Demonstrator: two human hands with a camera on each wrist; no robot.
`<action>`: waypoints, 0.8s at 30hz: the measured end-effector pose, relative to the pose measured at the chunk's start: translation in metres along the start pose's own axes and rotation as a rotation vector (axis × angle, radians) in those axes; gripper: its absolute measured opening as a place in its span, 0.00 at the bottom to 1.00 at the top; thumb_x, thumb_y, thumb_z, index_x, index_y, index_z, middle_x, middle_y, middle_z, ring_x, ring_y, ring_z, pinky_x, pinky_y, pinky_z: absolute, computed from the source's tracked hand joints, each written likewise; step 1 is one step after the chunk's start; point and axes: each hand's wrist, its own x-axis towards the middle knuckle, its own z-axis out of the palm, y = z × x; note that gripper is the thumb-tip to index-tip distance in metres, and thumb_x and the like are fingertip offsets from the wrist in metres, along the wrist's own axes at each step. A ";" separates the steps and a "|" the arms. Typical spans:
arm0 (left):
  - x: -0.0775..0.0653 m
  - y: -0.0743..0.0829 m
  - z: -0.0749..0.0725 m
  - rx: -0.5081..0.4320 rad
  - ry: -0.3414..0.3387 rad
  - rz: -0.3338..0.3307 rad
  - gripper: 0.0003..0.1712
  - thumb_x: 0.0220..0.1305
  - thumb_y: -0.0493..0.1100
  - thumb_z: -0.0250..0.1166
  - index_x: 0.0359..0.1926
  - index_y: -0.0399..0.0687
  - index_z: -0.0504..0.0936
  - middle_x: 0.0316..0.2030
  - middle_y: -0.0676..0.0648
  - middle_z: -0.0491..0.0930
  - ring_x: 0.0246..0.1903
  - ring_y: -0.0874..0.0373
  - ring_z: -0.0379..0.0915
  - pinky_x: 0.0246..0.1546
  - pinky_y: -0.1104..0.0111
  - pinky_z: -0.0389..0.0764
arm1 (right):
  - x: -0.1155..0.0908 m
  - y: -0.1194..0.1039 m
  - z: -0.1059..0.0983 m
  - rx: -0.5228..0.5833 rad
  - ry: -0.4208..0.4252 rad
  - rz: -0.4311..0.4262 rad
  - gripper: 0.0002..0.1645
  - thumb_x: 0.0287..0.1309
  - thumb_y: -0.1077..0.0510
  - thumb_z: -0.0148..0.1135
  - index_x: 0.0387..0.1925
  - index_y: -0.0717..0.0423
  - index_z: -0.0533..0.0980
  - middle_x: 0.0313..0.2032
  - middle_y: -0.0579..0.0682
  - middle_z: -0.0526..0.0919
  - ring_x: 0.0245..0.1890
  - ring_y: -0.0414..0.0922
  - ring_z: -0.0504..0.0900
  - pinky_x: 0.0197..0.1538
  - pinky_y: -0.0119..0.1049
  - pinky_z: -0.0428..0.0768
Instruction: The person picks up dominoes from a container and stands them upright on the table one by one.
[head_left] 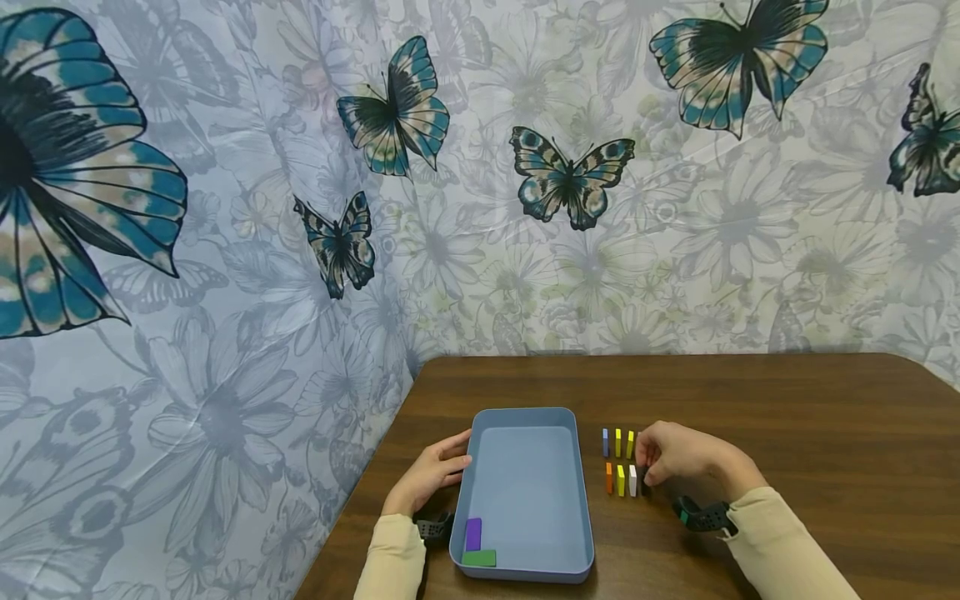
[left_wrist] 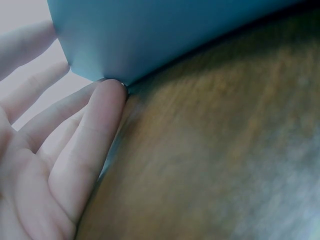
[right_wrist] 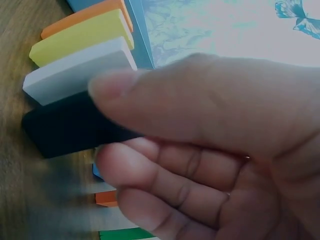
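A shallow blue tray (head_left: 528,492) lies on the table, with a purple block (head_left: 473,534) and a green block (head_left: 480,558) in its near left corner. My left hand (head_left: 431,473) rests against the tray's left side, its fingers fairly straight. Right of the tray, my right hand (head_left: 693,458) pinches a black block (right_wrist: 65,127) between thumb and fingers. That block stands on edge beside a white block (head_left: 632,481), a yellow block (head_left: 620,481) and an orange block (head_left: 609,478). Behind them are a blue block (head_left: 605,442) and two yellow ones.
The brown wooden table (head_left: 832,433) extends right and back to a wall covered in butterfly-print cloth (head_left: 480,275). In the right wrist view, more blocks, among them a green block (right_wrist: 125,234), show partly behind my fingers.
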 end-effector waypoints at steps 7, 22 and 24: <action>0.000 -0.001 0.000 0.007 0.001 -0.002 0.38 0.74 0.47 0.60 0.78 0.47 0.56 0.72 0.32 0.63 0.66 0.42 0.70 0.65 0.52 0.75 | -0.001 -0.002 0.000 -0.006 0.003 0.007 0.09 0.47 0.70 0.72 0.28 0.60 0.77 0.26 0.46 0.77 0.27 0.39 0.74 0.29 0.30 0.76; 0.001 -0.002 0.000 -0.003 0.007 0.000 0.39 0.73 0.47 0.61 0.78 0.45 0.57 0.71 0.31 0.64 0.65 0.43 0.72 0.64 0.52 0.76 | 0.000 -0.004 0.001 -0.036 0.012 0.017 0.08 0.49 0.67 0.72 0.27 0.58 0.78 0.27 0.45 0.77 0.27 0.39 0.73 0.30 0.30 0.74; 0.001 -0.002 0.000 -0.001 0.005 0.002 0.38 0.73 0.46 0.61 0.78 0.45 0.57 0.71 0.31 0.64 0.65 0.43 0.72 0.64 0.52 0.76 | 0.000 -0.004 0.001 -0.036 0.012 0.019 0.08 0.48 0.68 0.72 0.27 0.59 0.79 0.27 0.45 0.78 0.28 0.39 0.74 0.30 0.30 0.75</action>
